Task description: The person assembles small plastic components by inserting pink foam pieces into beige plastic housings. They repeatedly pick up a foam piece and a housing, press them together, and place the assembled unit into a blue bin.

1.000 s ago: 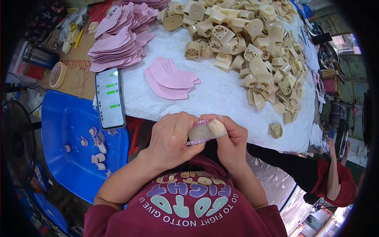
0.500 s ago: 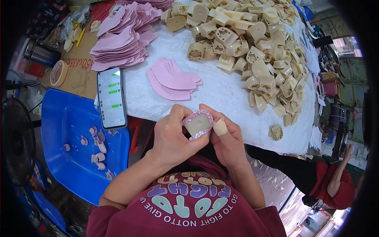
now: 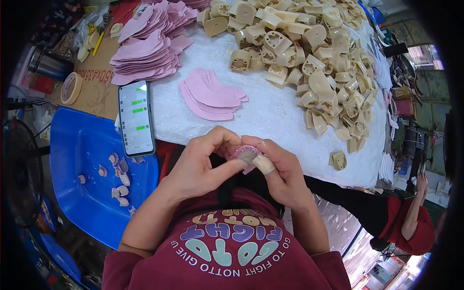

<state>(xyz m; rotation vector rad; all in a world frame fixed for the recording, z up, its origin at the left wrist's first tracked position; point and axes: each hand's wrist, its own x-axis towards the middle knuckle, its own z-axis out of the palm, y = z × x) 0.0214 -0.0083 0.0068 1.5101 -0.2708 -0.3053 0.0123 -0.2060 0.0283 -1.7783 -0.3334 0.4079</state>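
Note:
Just past the table's near edge, I hold a small shoe heel (image 3: 248,156) wrapped round its rim in glittery pink material, its end face grey-beige. My left hand (image 3: 205,162) pinches it from the left, thumb against the face and fingers bent at the far side. My right hand (image 3: 282,169) is closed on its right side; a beige covering wraps that thumb. Both hands partly hide the heel. Beyond them lies a small fan of pink cut pieces (image 3: 212,95) on the white sheet (image 3: 270,113).
Beige plastic heels (image 3: 319,82) pile up at the right, one lone heel (image 3: 338,161) near the edge. Stacked pink pieces (image 3: 145,58) stand far left. A phone (image 3: 137,118) overhangs a blue tub (image 3: 87,198) of covered heels. A tape roll (image 3: 72,88) lies left; another person (image 3: 406,222) is at right.
The heel has tipped and turned between my fingers, so less of its face shows. My left fingers now arch over its far side, and my right thumb presses across its face.

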